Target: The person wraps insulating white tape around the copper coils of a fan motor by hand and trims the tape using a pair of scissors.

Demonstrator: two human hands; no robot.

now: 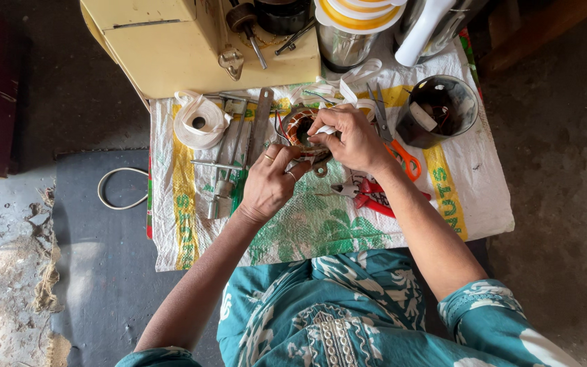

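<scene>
Grip-wise, both hands are clamped on the copper-wound coil [301, 129] over the counter [484, 197]: left hand [271, 182] steadies it underneath so right hand [352, 138] can pull white tape [327, 95] across. Scissors [395, 146] lie just beside.

Bare concrete floor [565, 170], grey mat [96, 272] left, low table under printed sack cloth [473, 197], daylight

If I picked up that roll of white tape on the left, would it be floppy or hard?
The white tape roll would probably feel light and a bit squashy, since it looks like loosely wound cloth strip. Its loose end would likely dangle and unwind. Lying flat on the woven sack, it probably won't roll away.
</scene>
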